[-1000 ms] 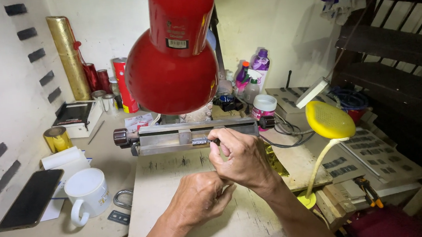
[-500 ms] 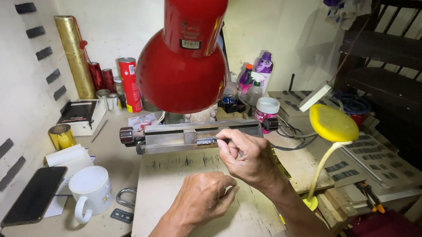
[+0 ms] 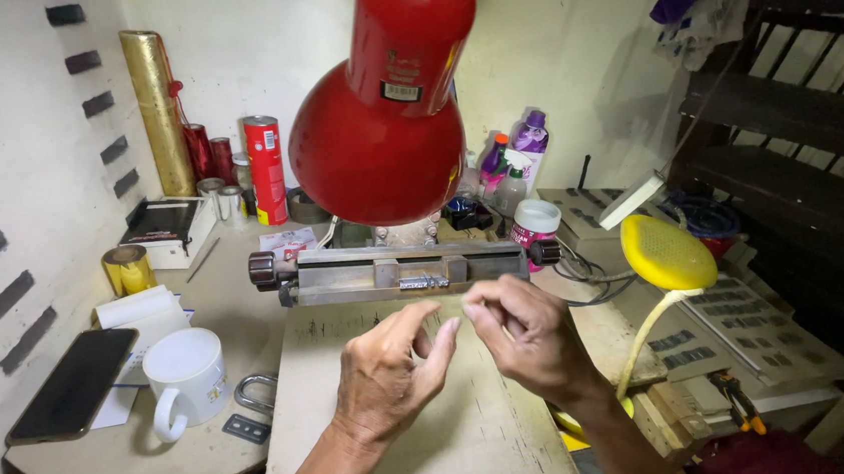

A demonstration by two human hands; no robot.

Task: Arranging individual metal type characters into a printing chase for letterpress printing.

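The red lamp (image 3: 383, 120) fills the upper middle of the frame and hangs just over the table (image 3: 439, 446). Below its shade, across the middle, lies a long metal clamp (image 3: 399, 269) with a knob at each end and a small row of metal pieces in its slot. In the lower left stand a white mug (image 3: 187, 376) and a dark phone (image 3: 72, 383); at right a yellow lamp (image 3: 666, 251) leans on a bent neck.

Both hands meet at the centre, just in front of the clamp. The left hand (image 3: 388, 375) is loosely open, fingers spread, its grip released on nothing I can see. The right hand (image 3: 525, 339) has thumb and fingers pinched together; whether a tiny piece sits in that grip cannot be told.

Any small piece let slip here could, I judge, drop onto the pale board and be hard to find among the clutter. A raised hand could also knock the low shade.

The lamp hides the back of the table, and the forearms are cut off at the bottom edge.
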